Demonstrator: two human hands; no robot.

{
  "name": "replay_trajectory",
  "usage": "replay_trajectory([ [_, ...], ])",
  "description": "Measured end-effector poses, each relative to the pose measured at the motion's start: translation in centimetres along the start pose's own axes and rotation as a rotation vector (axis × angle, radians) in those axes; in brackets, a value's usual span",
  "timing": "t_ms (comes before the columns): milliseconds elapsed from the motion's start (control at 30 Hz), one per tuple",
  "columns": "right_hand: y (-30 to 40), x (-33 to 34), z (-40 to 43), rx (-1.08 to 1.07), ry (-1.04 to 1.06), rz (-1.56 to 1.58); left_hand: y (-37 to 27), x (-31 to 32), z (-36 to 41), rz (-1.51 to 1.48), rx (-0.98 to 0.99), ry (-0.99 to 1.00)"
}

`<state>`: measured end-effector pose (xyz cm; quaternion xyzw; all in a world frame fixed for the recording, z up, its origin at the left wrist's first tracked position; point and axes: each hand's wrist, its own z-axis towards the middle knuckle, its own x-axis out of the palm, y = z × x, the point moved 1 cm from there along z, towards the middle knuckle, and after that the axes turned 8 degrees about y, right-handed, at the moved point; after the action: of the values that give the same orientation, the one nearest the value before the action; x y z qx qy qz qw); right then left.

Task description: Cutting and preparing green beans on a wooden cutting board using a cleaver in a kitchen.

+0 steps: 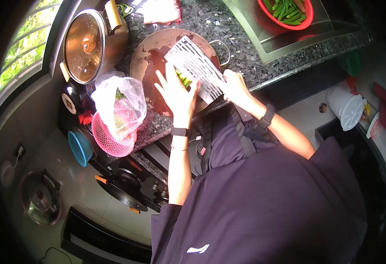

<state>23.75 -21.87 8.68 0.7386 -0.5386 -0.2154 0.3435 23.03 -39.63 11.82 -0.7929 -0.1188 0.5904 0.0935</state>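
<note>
In my right hand (234, 85) is the handle of a cleaver (196, 67), its broad, dimpled blade tilted over the round wooden cutting board (140, 66). Brown wet patches and worn areas mark the board. My left hand (178, 94) is against the blade's left side, with fingers spread. Cut green vegetable pieces (184, 80) show between its thumb and index finger, partly hidden by the hand and blade. A metal ring handle (227, 52) sticks out from the board's right side.
Left of the board are a glass-lidded pot (84, 46), a plastic bag (130, 89) in a pink basket (108, 142) and a blue basket (80, 150). A wok (122, 193) sits on the stove. A red bowl of green pods (287, 13) stands at the sink (269, 54). A cloth (161, 11) lies behind.
</note>
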Motion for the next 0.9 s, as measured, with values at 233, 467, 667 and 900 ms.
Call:
replay_trajectory([
  [233,-2.8,-2.3,1.5,-0.158,0.363,0.337,0.0,0.3,-0.1,0.051,0.000,-0.026],
  [467,-1.9,-2.5,-0.1,-0.148,0.325,0.226,0.2,0.5,-0.2,0.041,0.005,-0.014],
  [667,-1.5,-2.1,-1.4,-0.060,0.171,0.143,0.1,0.5,-0.2,0.060,-0.004,-0.029],
  [900,-2.1,-1.2,-2.3,-0.060,0.181,0.170,-0.6,0.1,-0.2,0.140,-0.065,0.013],
])
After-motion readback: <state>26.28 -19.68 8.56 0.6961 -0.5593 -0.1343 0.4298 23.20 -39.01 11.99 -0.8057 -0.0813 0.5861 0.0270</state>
